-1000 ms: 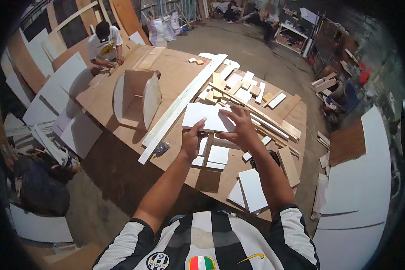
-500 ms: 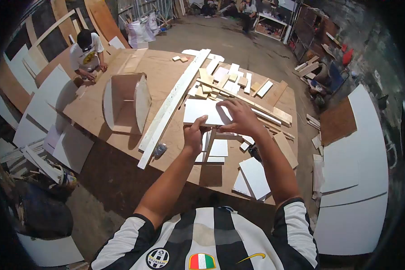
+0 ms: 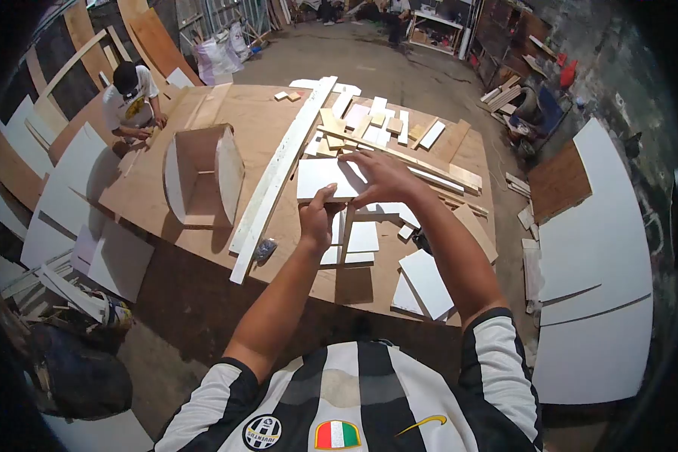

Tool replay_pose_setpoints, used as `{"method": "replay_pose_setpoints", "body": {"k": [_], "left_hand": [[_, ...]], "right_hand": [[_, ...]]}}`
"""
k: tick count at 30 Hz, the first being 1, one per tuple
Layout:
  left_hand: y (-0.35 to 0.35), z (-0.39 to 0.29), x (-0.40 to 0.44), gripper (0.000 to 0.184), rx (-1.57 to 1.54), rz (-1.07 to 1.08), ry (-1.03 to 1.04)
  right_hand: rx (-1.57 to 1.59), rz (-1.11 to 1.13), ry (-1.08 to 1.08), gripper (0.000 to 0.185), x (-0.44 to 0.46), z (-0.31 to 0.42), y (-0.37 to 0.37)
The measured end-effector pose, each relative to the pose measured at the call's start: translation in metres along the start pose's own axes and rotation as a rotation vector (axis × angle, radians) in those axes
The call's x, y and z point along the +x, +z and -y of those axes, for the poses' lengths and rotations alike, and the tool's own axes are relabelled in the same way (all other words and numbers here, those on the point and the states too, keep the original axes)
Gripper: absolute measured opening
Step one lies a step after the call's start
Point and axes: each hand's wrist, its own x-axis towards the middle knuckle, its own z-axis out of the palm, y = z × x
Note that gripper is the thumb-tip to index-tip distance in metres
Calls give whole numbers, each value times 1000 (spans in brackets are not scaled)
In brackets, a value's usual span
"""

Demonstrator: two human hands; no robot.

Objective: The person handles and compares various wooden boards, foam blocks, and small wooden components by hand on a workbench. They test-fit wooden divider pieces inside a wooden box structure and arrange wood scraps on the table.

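Observation:
A small white board (image 3: 318, 179) lies level above the worktable, over a narrow upright wooden piece (image 3: 346, 235). My left hand (image 3: 318, 220) grips its near edge, thumb on top and fingers underneath. Across its right end spreads my right hand (image 3: 383, 178), fingers on the far side and thumb at the near edge, clasping it. Whether the upright piece is fixed to the board cannot be made out. White panels (image 3: 363, 238) lie on the table just below, partly hidden by the upright piece. To the right, a dark object (image 3: 421, 241) is half covered by my right forearm.
Long white strips (image 3: 282, 173) run across the wooden table (image 3: 309, 290). A curved-sided wooden box (image 3: 204, 181) stands left, and a small bag (image 3: 265, 250) lies nearby. Several offcuts (image 3: 380, 113) cover the far right. Two white boards (image 3: 427, 282) lie near the front. A co-worker (image 3: 132, 105) works at far left.
My view has shifted slightly, so the scene sits a little differently. The right hand has settled lower around the board's right end. My left hand keeps its grip on the near edge.

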Motion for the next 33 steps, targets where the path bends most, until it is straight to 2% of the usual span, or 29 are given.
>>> {"method": "replay_pose_setpoints", "body": {"k": [9,11,14,16,18,26,33], "left_hand": [[-1,5,2,30,89,52,62],[8,2,-3,33,311,60,105],[18,5,-3,34,277,39,78],[18,9,0,36,286,33,92],[15,14,5,37,356,18,116],[19,10,-5,43,338,25,40],[17,9,1,49,429,22,34]], "right_hand": [[7,71,15,101,7,3,-7],[16,92,14,101,9,5,-7],[25,141,38,101,13,3,-7],[11,68,-28,98,16,-1,-2],[-21,87,-5,98,19,-2,-2],[-138,141,-2,100,17,11,-10],[-44,145,37,103,12,14,-12]]}}
